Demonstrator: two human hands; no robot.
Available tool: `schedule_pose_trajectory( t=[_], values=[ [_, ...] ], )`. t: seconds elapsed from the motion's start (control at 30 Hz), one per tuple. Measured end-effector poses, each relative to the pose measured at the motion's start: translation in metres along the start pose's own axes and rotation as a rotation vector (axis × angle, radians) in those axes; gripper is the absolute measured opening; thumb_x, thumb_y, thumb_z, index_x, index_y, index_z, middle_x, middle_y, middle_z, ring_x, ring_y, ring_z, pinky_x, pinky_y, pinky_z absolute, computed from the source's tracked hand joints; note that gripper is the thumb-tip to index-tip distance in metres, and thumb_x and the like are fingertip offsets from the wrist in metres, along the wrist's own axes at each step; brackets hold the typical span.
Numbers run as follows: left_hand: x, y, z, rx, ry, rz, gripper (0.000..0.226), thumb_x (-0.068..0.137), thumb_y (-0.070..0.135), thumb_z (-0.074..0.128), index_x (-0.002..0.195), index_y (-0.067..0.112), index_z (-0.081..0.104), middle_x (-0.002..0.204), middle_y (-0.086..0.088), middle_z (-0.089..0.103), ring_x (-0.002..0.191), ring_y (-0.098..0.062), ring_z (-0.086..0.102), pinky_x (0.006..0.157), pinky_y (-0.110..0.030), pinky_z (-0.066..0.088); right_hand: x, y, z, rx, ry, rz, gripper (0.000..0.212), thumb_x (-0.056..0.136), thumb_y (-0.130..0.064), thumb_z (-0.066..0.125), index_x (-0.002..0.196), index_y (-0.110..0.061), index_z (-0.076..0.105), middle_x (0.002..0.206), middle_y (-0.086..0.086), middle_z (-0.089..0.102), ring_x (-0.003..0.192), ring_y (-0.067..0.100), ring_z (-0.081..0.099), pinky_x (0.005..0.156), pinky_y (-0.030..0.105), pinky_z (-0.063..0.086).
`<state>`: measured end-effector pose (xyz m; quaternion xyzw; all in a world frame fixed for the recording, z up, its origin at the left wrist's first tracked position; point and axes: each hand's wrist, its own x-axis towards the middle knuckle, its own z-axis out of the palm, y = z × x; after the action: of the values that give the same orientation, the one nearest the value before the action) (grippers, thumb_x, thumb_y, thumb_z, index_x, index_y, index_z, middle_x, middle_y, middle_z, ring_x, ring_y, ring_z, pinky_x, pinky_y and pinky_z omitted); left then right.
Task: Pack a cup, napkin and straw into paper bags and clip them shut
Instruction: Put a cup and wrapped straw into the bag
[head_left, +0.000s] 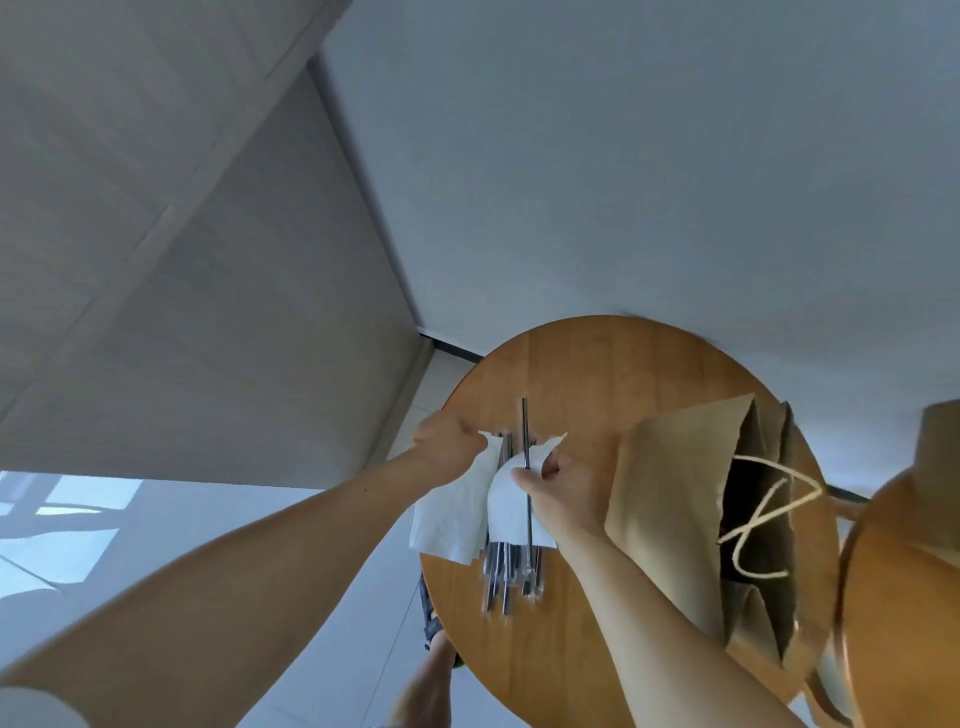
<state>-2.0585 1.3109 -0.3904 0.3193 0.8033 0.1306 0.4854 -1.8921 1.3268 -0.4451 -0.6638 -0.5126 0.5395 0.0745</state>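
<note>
We judged the napkin (448, 514) limp, our left hand (448, 448) pinching its corner, our right hand (567, 489) pinching 1 stiff, slick straw (524, 426) mid-shaft

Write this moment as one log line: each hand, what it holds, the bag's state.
left hand: grips napkin | right hand: pinches straw with second napkin | paper bag: mouth open, on table | spare straws: piled under napkins

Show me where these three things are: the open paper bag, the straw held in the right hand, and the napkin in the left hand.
paper bag (665, 493), head view, on its brown side wall.
held straw (524, 426), head view, on its bare upper part.
left napkin (452, 514), head view, on its hanging middle.
</note>
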Motion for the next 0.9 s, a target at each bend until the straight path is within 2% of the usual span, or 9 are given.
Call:
schedule_pose_trajectory(
  t=[0.1, 0.23, 0.33, 0.4, 0.47, 0.53, 0.63, 0.77, 0.9],
  values=[
    [-0.014, 0.021, -0.015, 0.003, 0.013, 0.034, 0.014, 0.092, 0.02, 0.06, 0.08, 0.016, 0.054, 0.088, -0.003, 0.057, 0.084, -0.024, 0.063, 0.065, -0.026, 0.042, -0.021, -0.049, -0.036, -0.021, 0.075, -0.173, 0.035, 0.08, -0.027, 0.078, 0.06, -0.02, 0.05, 0.052, -0.01, 0.05, 0.049, 0.007, 0.048, 0.052, 0.024, 0.038],
    [-0.033, 0.071, -0.021, -0.035, 0.023, 0.147, 0.016, 0.089, 0.013, 0.056, 0.074, 0.018, 0.056, 0.077, 0.001, 0.058, 0.065, -0.016, 0.057, 0.058, -0.025, 0.046, -0.054, -0.115, -0.108, -0.055, 0.286, -0.366, 0.029, 0.083, -0.039, 0.075, 0.069, -0.028, 0.052, 0.065, -0.015, 0.057, 0.059, 0.002, 0.054, 0.046, 0.011, 0.033],
    [-0.045, 0.109, -0.008, 0.046, -0.023, 0.25, 0.011, 0.09, 0.017, 0.059, 0.097, 0.01, 0.063, 0.098, -0.006, 0.066, 0.086, -0.028, 0.069, 0.076, -0.041, 0.06, -0.068, -0.144, -0.17, -0.011, 0.445, -0.454, 0.024, 0.082, -0.038, 0.075, 0.077, -0.022, 0.057, 0.074, -0.012, 0.062, 0.067, 0.003, 0.058, 0.054, 0.021, 0.041],
    [-0.055, 0.129, 0.007, 0.14, -0.121, 0.321, 0.019, 0.085, 0.02, 0.064, 0.104, 0.013, 0.063, 0.1, -0.006, 0.067, 0.087, -0.025, 0.069, 0.075, -0.038, 0.061, -0.07, -0.151, -0.207, 0.025, 0.55, -0.471, 0.023, 0.081, -0.036, 0.075, 0.076, -0.021, 0.058, 0.074, -0.011, 0.062, 0.068, 0.001, 0.058, 0.054, 0.019, 0.038],
    [-0.064, 0.141, 0.026, 0.278, -0.263, 0.389, 0.035, 0.082, 0.021, 0.07, 0.115, 0.016, 0.062, 0.105, -0.003, 0.066, 0.09, -0.02, 0.067, 0.072, -0.031, 0.057, -0.068, -0.149, -0.235, 0.041, 0.612, -0.463, 0.023, 0.082, -0.034, 0.075, 0.077, -0.018, 0.059, 0.074, -0.008, 0.062, 0.068, 0.004, 0.058, 0.054, 0.02, 0.037],
    [-0.071, 0.145, 0.049, 0.442, -0.376, 0.443, 0.058, 0.081, 0.03, 0.075, 0.132, 0.015, 0.055, 0.113, -0.001, 0.064, 0.1, -0.019, 0.063, 0.083, -0.029, 0.053, -0.062, -0.139, -0.251, 0.039, 0.639, -0.447, 0.026, 0.083, -0.032, 0.074, 0.08, -0.011, 0.06, 0.075, -0.002, 0.063, 0.068, 0.011, 0.058, 0.055, 0.023, 0.039],
    [-0.077, 0.143, 0.081, 0.553, -0.386, 0.452, 0.078, 0.078, 0.05, 0.075, 0.141, 0.015, 0.045, 0.127, -0.004, 0.059, 0.114, -0.024, 0.057, 0.096, -0.036, 0.05, -0.052, -0.121, -0.256, 0.006, 0.651, -0.414, 0.029, 0.085, -0.032, 0.073, 0.08, -0.008, 0.058, 0.074, 0.002, 0.061, 0.065, 0.014, 0.055, 0.053, 0.024, 0.037],
    [-0.087, 0.143, 0.105, 0.577, -0.254, 0.417, 0.063, 0.077, 0.06, 0.07, 0.121, 0.017, 0.058, 0.109, -0.002, 0.066, 0.098, -0.022, 0.063, 0.087, -0.04, 0.056, -0.047, -0.102, -0.244, -0.01, 0.634, -0.38, 0.025, 0.088, -0.032, 0.071, 0.084, -0.013, 0.055, 0.075, -0.006, 0.057, 0.065, 0.002, 0.051, 0.05, 0.02, 0.031],
    [-0.09, 0.142, 0.104, 0.468, -0.113, 0.325, 0.031, 0.095, 0.04, 0.052, 0.095, 0.013, 0.065, 0.086, -0.005, 0.069, 0.076, -0.021, 0.068, 0.074, -0.035, 0.059, -0.049, -0.096, -0.23, 0.027, 0.64, -0.394, 0.023, 0.091, -0.032, 0.068, 0.089, -0.016, 0.053, 0.075, -0.012, 0.053, 0.063, 0.0, 0.05, 0.043, 0.01, 0.035]
  ],
)
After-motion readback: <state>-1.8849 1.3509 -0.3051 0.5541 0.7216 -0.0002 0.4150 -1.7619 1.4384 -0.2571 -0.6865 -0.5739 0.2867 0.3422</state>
